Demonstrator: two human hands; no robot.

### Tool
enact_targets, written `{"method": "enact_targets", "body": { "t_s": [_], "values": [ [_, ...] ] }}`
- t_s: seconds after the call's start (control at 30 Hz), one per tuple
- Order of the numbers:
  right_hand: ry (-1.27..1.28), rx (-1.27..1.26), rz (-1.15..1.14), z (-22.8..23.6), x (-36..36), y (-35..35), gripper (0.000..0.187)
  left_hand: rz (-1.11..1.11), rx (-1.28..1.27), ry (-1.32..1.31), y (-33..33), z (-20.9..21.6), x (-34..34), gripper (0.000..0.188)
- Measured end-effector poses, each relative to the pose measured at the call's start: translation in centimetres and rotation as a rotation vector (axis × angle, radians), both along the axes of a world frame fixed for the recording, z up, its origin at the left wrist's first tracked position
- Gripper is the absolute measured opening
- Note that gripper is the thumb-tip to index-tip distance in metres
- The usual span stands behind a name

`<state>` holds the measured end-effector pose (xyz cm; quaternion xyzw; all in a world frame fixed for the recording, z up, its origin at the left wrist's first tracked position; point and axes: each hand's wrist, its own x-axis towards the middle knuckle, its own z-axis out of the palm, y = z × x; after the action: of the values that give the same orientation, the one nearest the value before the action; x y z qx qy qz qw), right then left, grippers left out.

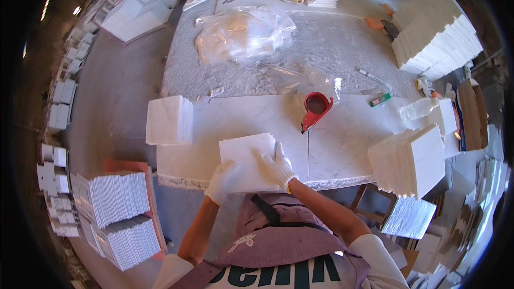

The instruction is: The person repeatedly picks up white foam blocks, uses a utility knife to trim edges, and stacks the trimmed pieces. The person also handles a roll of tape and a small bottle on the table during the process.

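A small stack of white square tiles lies at the near edge of the pale stone worktable. My left hand, in a white glove, grips the stack's near left corner. My right hand, also gloved, lies flat on the stack's right side. A red tape dispenser stands on the table beyond my right hand. Another stack of white tiles sits on the table's left corner.
A thick pile of white tiles rests at the table's right end. Crumpled clear plastic bags lie farther back, with a plastic bottle and markers to the right. Tile stacks stand on the floor at left; more tiles are piled far right.
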<state>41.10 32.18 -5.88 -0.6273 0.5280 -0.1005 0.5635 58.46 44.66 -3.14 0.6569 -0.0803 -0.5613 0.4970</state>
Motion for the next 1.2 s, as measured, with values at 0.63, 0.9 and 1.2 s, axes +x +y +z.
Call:
{"method": "enact_targets", "body": {
  "t_s": [0.63, 0.9, 1.2],
  "values": [
    [0.107, -0.223, 0.329, 6.0, -1.5, -1.8, 0.044, -0.229, -0.041, -0.141, -3.6, -2.3, 4.9, 0.044],
    [-0.211, 0.214, -0.645, 2.4, -16.7, 8.1, 0.039, -0.485, -0.053, -1.127, -5.9, 3.9, 7.0, 0.027],
    [-0.473, -0.526, -1.518, -5.3, -37.7, 1.1, 0.041, -0.835, -0.59, -0.535, -15.5, 10.8, -9.1, 0.013]
  ]
}}
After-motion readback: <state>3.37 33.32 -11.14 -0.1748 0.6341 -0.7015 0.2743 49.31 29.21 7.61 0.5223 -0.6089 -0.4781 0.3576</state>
